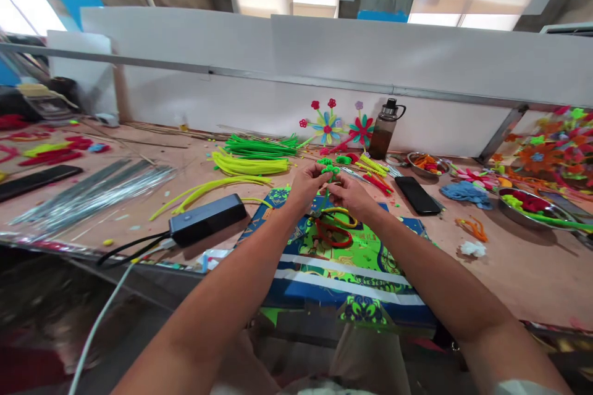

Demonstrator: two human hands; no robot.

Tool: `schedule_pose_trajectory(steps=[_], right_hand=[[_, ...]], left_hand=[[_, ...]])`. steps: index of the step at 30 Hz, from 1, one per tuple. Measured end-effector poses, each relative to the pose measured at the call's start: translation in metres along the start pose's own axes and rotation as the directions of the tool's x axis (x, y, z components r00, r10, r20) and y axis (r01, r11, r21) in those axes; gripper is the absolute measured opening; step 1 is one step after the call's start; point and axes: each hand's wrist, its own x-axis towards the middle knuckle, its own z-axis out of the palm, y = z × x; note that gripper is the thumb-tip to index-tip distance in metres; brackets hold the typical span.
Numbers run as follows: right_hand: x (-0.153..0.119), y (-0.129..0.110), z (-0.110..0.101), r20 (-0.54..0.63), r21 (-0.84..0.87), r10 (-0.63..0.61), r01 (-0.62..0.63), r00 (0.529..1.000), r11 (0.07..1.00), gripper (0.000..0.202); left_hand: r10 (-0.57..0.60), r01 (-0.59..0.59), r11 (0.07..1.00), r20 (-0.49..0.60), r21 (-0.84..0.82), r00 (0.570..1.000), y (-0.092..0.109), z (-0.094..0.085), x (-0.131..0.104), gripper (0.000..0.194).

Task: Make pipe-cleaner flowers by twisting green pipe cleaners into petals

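Observation:
Between both hands, a green pipe-cleaner flower (329, 169) is held up over the decorated board (370, 241). My left hand (306, 185) pinches it from the left, fingers closed. On the other side my right hand (351, 192) grips its lower part, also closed. Just below the hands lies a pair of scissors (340, 238) with a red and a yellow handle, partly covered by the fingers. Bundles of green pipe cleaners (262, 146) and yellow pipe cleaners (250, 164) rest behind my left hand.
A black power box (208, 220) with cables sits at left, near silvery wire strands (106, 194). Finished flowers (328, 128) and a bottle (385, 129) stand at the back. A phone (417, 195), a blue cloth (466, 194) and a metal bowl (532, 217) are at right.

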Motion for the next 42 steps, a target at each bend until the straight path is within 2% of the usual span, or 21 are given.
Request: schedule_pose_trajectory(steps=[4, 8, 10, 13, 17, 19, 22, 26, 30, 34, 38, 42], right_hand=[[-0.004, -0.007, 0.000, -0.031, -0.080, 0.010, -0.012, 0.999, 0.997, 0.027], [-0.004, -0.013, -0.009, -0.068, -0.219, -0.042, 0.027, 0.997, 0.975, 0.021], [-0.003, -0.014, -0.013, -0.115, -0.341, -0.143, 0.096, 0.983, 0.935, 0.018], [-0.004, -0.018, -0.016, -0.155, -0.551, -0.304, 0.173, 0.940, 0.816, 0.013], [-0.007, -0.022, -0.016, -0.109, -0.690, -0.413, 0.230, 0.904, 0.687, 0.007], [-0.008, -0.023, -0.015, -0.089, -0.683, -0.418, 0.250, 0.904, 0.686, 0.005], [-0.008, -0.025, -0.017, -0.040, -0.548, -0.353, 0.274, 0.935, 0.790, 0.019], [-0.007, -0.030, -0.025, 0.137, -0.332, -0.232, 0.266, 0.963, 0.905, 0.024], [-0.006, -0.032, -0.031, 0.237, -0.270, -0.240, 0.301, 0.941, 0.915, 0.023], [-0.003, -0.029, -0.035, 0.214, -0.257, -0.250, 0.301, 0.944, 0.918, 0.025], [-0.002, -0.026, -0.038, 0.235, -0.264, -0.187, 0.248, 0.954, 0.932, 0.027], [-0.002, -0.028, -0.038, 0.229, -0.326, -0.188, 0.258, 0.955, 0.910, 0.027]], left_hand=[[0.084, -0.082, 0.989, -0.009, 0.119, 0.996, 0.004, 0.002, -0.001, 0.026], [0.098, -0.091, 0.979, -0.026, 0.184, 0.995, 0.008, 0.002, -0.002, 0.024], [0.059, -0.057, 0.986, -0.006, 0.156, 0.998, 0.010, 0.002, -0.003, 0.025], [-0.052, 0.052, 0.999, 0.042, 0.008, 0.998, 0.012, 0.001, -0.005, 0.028], [-0.223, 0.232, 0.963, 0.073, -0.137, 0.972, 0.017, 0.000, -0.006, 0.025], [-0.263, 0.275, 0.947, 0.091, -0.167, 0.960, 0.019, -0.001, -0.006, 0.022], [-0.284, 0.295, 0.932, 0.079, -0.211, 0.955, 0.021, -0.002, -0.005, 0.019], [-0.319, 0.321, 0.907, 0.054, -0.272, 0.946, 0.023, -0.002, -0.005, 0.019], [-0.321, 0.334, 0.904, 0.093, -0.266, 0.943, 0.022, -0.001, -0.005, 0.018], [-0.319, 0.340, 0.910, 0.125, -0.237, 0.940, 0.020, -0.001, -0.007, 0.017], [-0.303, 0.324, 0.917, 0.124, -0.232, 0.945, 0.019, 0.000, -0.008, 0.021], [-0.296, 0.317, 0.925, 0.128, -0.211, 0.947, 0.017, 0.001, -0.008, 0.028]])
